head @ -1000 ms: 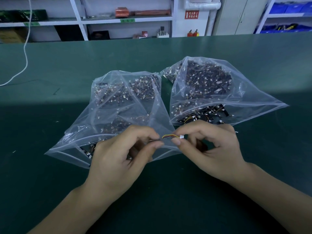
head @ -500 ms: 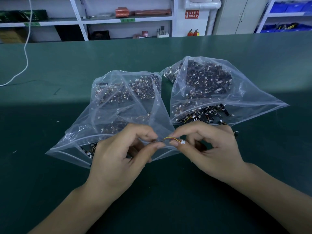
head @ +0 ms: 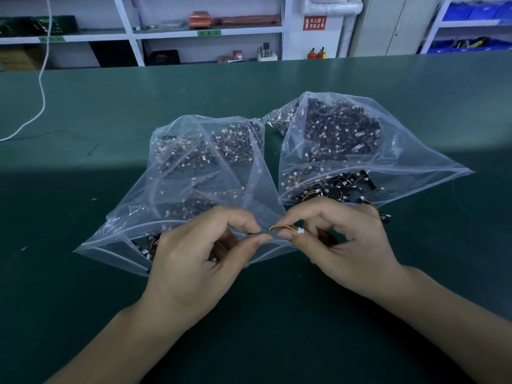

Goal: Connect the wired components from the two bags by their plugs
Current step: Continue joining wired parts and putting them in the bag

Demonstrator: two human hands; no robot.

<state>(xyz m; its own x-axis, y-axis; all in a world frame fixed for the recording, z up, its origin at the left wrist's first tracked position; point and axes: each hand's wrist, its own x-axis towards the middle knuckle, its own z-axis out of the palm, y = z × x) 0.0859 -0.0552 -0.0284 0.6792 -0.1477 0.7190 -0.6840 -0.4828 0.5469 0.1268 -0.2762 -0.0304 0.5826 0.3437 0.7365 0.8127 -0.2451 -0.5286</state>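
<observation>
— What were the hands doing?
— The left hand (head: pixel 194 261) and right hand (head: pixel 352 245) pinched one wired component (head: pixel 285 229) between them.
— Where?
— Above the table (head: pixel 277 314), before two bags (head: pixel 199 173).

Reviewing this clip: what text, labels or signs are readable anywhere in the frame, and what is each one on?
Red sign with white Chinese characters and a down arrow, on the white back wall: characters too blurred to read with confidence.
Green label strips on the white shelf edges: too small to read.
Two clear plastic zip bags on the green table: no print visible.
</observation>
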